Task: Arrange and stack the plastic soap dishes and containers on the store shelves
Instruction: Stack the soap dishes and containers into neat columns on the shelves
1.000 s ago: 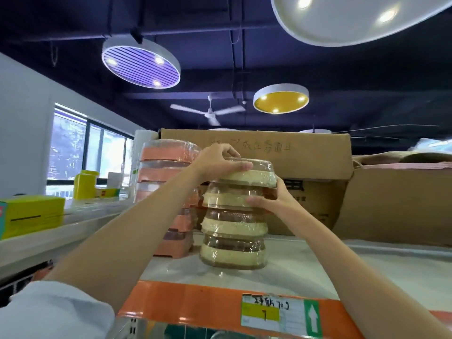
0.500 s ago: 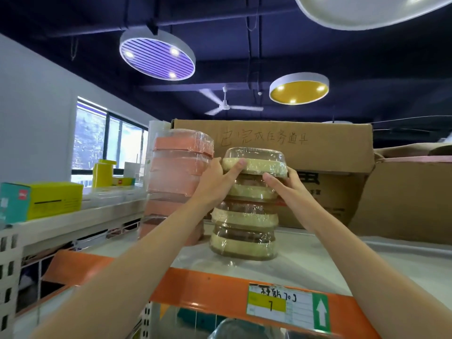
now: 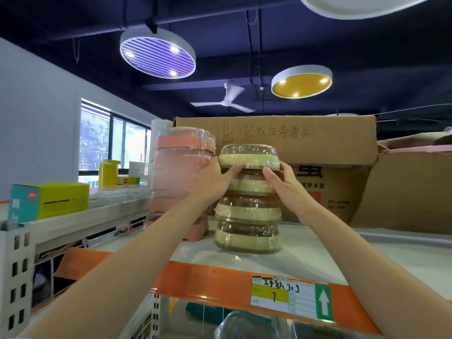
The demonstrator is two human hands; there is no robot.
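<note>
Both hands clasping the upper part of a wrapped stack on the top shelf.

Behind the grip, big cardboard box (image 3: 276,140) closing off the back; open shelf surface (image 3: 367,253) to its right, orange front edge (image 3: 220,282) below and nearer. Just left of the grip, pink stack (image 3: 181,167) almost touching. Cream-and-brown soap dish stack (image 3: 248,199) standing upright on the shelf. Left hand (image 3: 212,182) and right hand (image 3: 283,183) gripping its sides, thumbs curled across the front under the top dish.
</note>
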